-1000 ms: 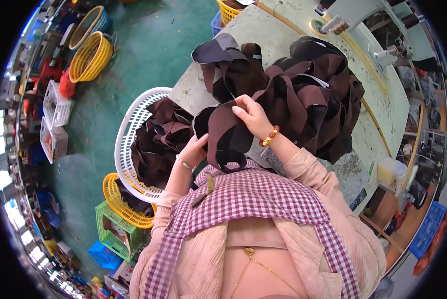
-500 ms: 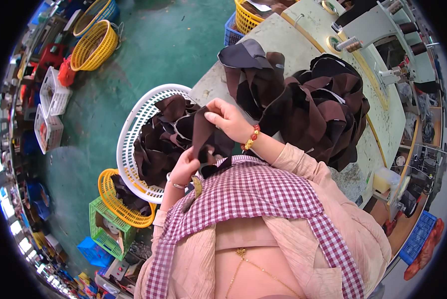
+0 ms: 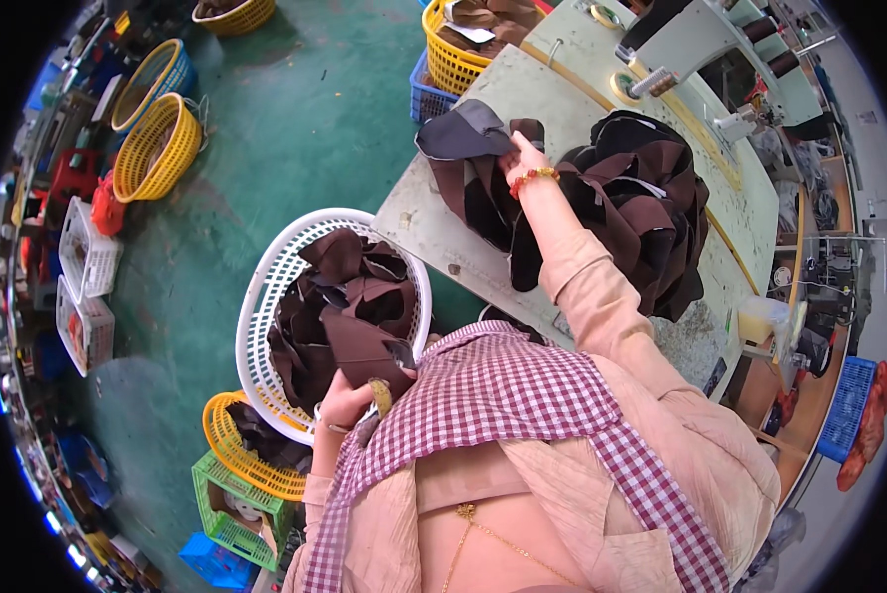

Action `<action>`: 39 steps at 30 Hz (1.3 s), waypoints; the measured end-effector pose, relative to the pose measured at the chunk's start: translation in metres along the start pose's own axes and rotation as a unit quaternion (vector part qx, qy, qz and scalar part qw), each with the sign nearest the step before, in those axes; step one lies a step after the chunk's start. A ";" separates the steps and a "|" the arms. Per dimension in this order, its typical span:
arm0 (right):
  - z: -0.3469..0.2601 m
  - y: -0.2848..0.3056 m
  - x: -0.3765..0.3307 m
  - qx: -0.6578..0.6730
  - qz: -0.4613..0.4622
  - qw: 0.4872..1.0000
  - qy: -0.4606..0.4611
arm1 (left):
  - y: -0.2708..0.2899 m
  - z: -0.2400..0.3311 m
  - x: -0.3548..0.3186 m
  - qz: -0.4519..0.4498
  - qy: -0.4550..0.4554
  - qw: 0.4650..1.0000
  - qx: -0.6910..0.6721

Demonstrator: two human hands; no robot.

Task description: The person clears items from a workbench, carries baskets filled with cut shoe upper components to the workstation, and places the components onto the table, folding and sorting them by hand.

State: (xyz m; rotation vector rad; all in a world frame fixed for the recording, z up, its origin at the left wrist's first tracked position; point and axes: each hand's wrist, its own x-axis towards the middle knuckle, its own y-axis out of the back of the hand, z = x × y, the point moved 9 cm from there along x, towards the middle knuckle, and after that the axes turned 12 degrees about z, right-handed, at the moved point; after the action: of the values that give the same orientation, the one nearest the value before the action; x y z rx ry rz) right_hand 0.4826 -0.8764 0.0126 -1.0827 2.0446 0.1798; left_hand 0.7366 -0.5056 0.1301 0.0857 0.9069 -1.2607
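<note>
My left hand (image 3: 348, 403) grips a dark brown fabric piece (image 3: 362, 353) at the near edge of a white plastic basket (image 3: 266, 287) filled with several brown fabric pieces. My right hand (image 3: 521, 158) reaches out over the pale green table (image 3: 434, 227) and rests on a small stack of brown and dark grey fabric pieces (image 3: 468, 148). An orange bead bracelet sits on that wrist. A big heap of dark brown fabric (image 3: 641, 212) lies on the table just right of the right arm.
A sewing machine (image 3: 696, 44) stands at the table's far side. Yellow baskets (image 3: 157, 143) stand on the green floor to the left, another yellow basket (image 3: 458, 49) and a blue crate beyond the table. Yellow, green and blue crates (image 3: 231, 494) sit near my left side.
My left hand carried a brown piece down from the table into the white basket. My right hand stretched away from the body to the stack at the table's far left corner.
</note>
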 end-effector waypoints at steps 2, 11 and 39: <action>-0.019 -0.021 -0.022 0.044 -0.065 0.989 0.123 | 0.013 0.015 -0.001 0.045 -0.059 0.993 -0.091; -0.021 -0.065 -0.301 -0.302 -0.508 0.695 0.410 | -0.003 0.082 0.039 0.034 -0.168 0.965 -0.197; 0.099 0.027 -0.362 -0.480 -0.560 0.343 0.582 | 0.003 0.024 0.021 0.026 -0.164 0.896 -0.411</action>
State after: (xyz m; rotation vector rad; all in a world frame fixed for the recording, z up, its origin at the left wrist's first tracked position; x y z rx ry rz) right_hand 0.6346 -0.5848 0.1952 -4.0163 1.1398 -0.2927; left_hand 0.7520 -0.5333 0.1321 -0.7485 1.0599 -0.7228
